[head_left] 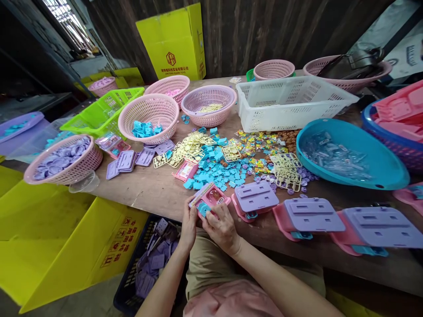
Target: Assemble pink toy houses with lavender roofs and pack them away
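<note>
My left hand (189, 225) and my right hand (222, 226) together hold a pink toy tray (209, 198) at the near edge of the wooden table (148, 189). The left hand grips its left end. Under my right thumb, a blue part (202, 208) sits on the tray's near side. Just behind the tray lies a heap of blue pieces (216, 169) with cream part frames (188, 147) beside it. To the right stand three finished pink toys with purple lids (256, 196).
Pink baskets hold blue pieces (148, 116), purple discs (62, 158) and cream parts (209, 105). A white crate (291, 101), a blue tub of clear parts (350, 154) and a green crate (102, 110) ring the table. Below the edge a dark crate (148, 264) holds purple lids; yellow cartons (59, 237) stand left.
</note>
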A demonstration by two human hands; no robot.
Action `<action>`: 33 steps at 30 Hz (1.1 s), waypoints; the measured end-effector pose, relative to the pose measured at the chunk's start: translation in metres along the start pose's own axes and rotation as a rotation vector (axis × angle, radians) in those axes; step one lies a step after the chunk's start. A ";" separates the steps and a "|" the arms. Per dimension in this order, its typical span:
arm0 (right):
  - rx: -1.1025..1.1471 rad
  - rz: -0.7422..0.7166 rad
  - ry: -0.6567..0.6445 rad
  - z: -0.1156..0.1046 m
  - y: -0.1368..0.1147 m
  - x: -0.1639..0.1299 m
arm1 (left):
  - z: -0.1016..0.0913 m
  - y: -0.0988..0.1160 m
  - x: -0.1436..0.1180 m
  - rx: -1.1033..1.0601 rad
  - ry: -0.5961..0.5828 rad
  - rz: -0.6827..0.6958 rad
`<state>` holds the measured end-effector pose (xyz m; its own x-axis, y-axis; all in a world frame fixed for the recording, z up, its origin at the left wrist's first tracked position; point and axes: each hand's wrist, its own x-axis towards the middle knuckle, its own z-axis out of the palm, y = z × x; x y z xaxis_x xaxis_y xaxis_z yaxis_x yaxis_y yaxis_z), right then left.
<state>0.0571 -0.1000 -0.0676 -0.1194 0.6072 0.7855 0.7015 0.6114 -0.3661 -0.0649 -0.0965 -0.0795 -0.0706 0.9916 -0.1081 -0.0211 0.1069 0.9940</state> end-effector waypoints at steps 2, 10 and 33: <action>-0.013 0.011 -0.034 0.000 -0.001 0.001 | 0.000 0.000 0.000 0.009 -0.001 0.004; 0.018 0.096 -0.209 -0.014 -0.004 0.003 | -0.001 0.002 -0.003 0.022 -0.085 0.017; 0.352 0.576 -0.371 -0.020 0.010 0.014 | -0.021 0.011 -0.002 0.199 -0.299 0.185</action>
<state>0.0768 -0.0954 -0.0501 -0.0742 0.9711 0.2271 0.4669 0.2350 -0.8525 -0.0860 -0.0984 -0.0688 0.2391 0.9696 0.0518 0.1608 -0.0921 0.9827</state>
